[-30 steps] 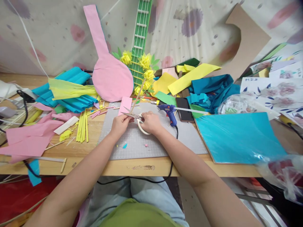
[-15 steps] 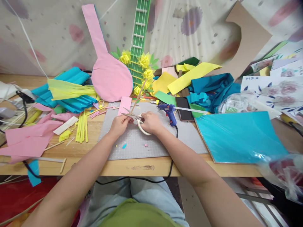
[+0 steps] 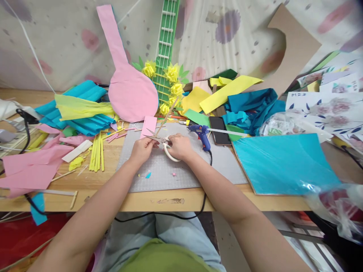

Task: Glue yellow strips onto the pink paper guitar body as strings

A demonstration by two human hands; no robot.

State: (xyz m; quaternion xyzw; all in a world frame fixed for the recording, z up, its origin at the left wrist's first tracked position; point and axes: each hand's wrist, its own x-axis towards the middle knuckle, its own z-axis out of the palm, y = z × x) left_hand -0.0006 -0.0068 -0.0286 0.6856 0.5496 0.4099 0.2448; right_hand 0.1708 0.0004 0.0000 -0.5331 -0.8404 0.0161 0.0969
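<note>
My right hand [image 3: 180, 146] is closed round the white handles of a pair of scissors [image 3: 171, 154]. Their blades are parted and point left, just above the fingers of my left hand [image 3: 142, 148]. That hand is pinched on the lower end of a thin brown strip [image 3: 166, 116], which slants up to the right past the blades. The fingers partly hide its end, and I cannot tell whether the blades touch it. Behind my left hand is a small pink paper piece [image 3: 149, 125]. A grey cutting mat [image 3: 161, 181] lies under both hands.
A blue glue gun [image 3: 202, 138] and a phone [image 3: 219, 130] lie to the right, near a turquoise sheet [image 3: 286, 162]. Yellow strips [image 3: 97, 153] and pink paper [image 3: 34, 166] are on the left. A pink lute-shaped cutout [image 3: 133, 92] and green stringed instrument [image 3: 164, 53] stand behind.
The brown strip's upper end has swung to the right. Both hands and the scissors keep nearly the same place, with the blades still parted. The whole view has shifted slightly.
</note>
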